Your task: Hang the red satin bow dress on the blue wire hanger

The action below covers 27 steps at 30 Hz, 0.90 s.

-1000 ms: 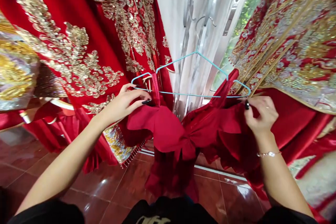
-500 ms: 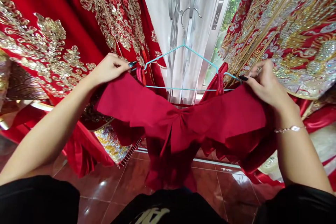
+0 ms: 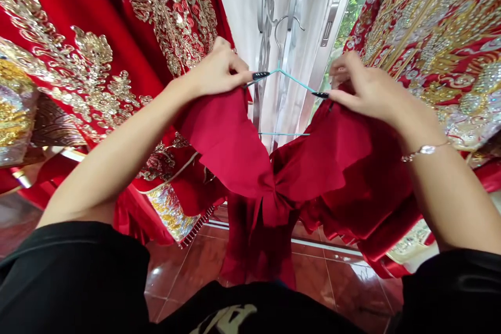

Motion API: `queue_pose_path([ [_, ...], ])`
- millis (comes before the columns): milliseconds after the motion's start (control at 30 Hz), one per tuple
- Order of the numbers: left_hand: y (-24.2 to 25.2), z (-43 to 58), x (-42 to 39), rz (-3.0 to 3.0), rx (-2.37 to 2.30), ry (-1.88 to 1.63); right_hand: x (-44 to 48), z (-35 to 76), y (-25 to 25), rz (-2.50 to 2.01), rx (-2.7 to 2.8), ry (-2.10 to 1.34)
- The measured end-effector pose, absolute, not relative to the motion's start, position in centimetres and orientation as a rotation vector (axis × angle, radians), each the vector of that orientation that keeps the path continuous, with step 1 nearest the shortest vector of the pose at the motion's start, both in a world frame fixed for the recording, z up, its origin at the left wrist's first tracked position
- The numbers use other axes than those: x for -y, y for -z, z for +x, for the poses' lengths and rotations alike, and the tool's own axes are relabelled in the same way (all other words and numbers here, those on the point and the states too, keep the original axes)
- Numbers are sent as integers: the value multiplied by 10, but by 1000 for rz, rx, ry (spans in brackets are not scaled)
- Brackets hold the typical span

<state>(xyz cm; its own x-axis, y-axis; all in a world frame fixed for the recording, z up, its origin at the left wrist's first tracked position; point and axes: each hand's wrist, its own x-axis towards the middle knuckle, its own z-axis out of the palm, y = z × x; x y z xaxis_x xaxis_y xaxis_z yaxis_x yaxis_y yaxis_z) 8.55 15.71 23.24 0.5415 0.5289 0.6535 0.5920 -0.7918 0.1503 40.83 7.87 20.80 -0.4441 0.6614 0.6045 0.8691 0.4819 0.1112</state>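
Observation:
A dark red dress (image 3: 274,203) with a gathered knot at the middle of its neckline hangs in front of me. It is on a light blue hanger (image 3: 297,81) with a silver hook. Pinched at its upper left edge, the fabric is in my left hand (image 3: 221,70), high on the hanger's left slope. My right hand (image 3: 364,86) grips the upper right edge between thumb and fingers, against the hanger's right slope. The neckline sags in a deep V between my hands, and the hanger's lower bar shows behind it. The dress's shoulder loops are hidden.
Red gowns with gold embroidery crowd the left (image 3: 97,62). Another beaded gown (image 3: 430,36) hangs close on the right. Behind the hanger are a white curtain (image 3: 238,5) and a metal door frame (image 3: 332,15). Glossy red tiles (image 3: 313,271) cover the floor.
Both hands have moved inward and up along the hanger, bringing the dress's upper edges closer together. The neckline has gone from wide and shallow to a deep V.

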Motion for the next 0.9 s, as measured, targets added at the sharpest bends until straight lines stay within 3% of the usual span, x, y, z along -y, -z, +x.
queue_pose_path([
  [100,-217,101,-150,-2818,694,774,-80,387,-193,-1185,2308,600],
  [300,-172,94,-128,-2421,1009,1264,-56,367,-148,-1413,1731,735],
  [533,-133,96,-118,-2368,1278,1294,-65,344,-108,-1744,1539,604],
  [900,-143,65,-112,-2293,1285,1362,-52,317,-115,-1368,1688,653],
])
